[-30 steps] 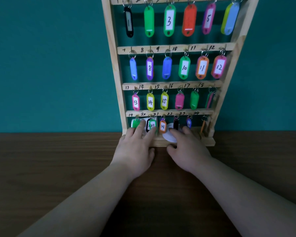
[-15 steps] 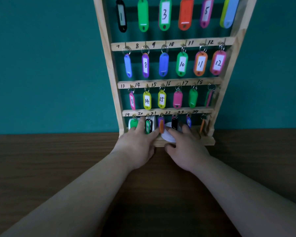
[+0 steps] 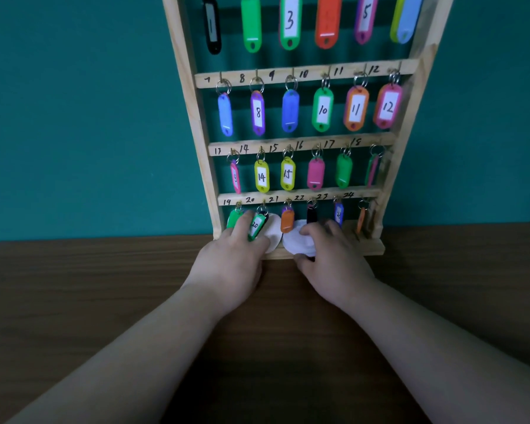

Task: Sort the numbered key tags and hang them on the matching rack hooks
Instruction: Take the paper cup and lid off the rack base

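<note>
- The wooden table (image 3: 74,301) carries the key rack (image 3: 196,117) at its 12 o'clock edge.
- The left hand (image 3: 227,264) reaches the rack's 7 o'clock corner. Its fingers lie against tag 20 (image 3: 255,226), which hangs tilted on the bottom row; whether they pinch it cannot be told.
- The right hand (image 3: 334,261), at the rack's 6 o'clock, grips a white piece (image 3: 297,241) between thumb and fingers.

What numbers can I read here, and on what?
"3": top green tag
"5": top purple tag
"8": middle purple tag
"10": middle green tag
"11": orange tag
"12": pink tag
"14": left yellow tag
"15": right yellow tag
"20": tag at left hand
"8"-"12", "14"-"18", "19"-"24": rack rails
Rest: unreadable.
</note>
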